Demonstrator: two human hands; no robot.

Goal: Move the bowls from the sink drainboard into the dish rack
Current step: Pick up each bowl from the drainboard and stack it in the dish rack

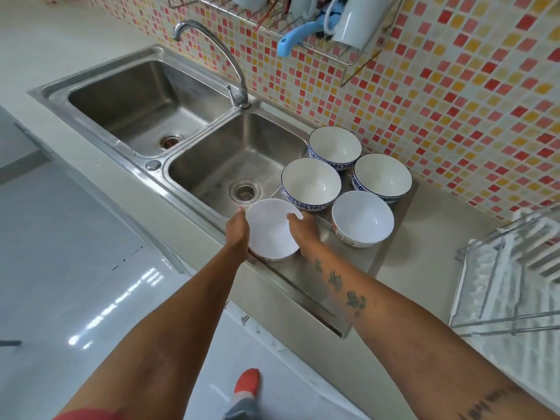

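Several bowls stand upright on the steel drainboard (348,268) right of the sink. The nearest white bowl (269,230) sits at the drainboard's front left corner. My left hand (238,230) grips its left rim and my right hand (304,231) grips its right rim. Behind it stand a blue-patterned bowl (310,183), a white bowl with a coloured band (362,218), and two more blue-patterned bowls (381,175) (335,147) nearer the wall. The white wire dish rack (509,286) stands on the counter at the right edge, with nothing in its visible part.
A double steel sink (145,95) with a curved tap (239,98) lies to the left. A wall-mounted wire shelf (318,43) holds a white jug, cups and a blue-handled utensil above the bowls. The mosaic tile wall runs behind. Floor lies below the counter edge.
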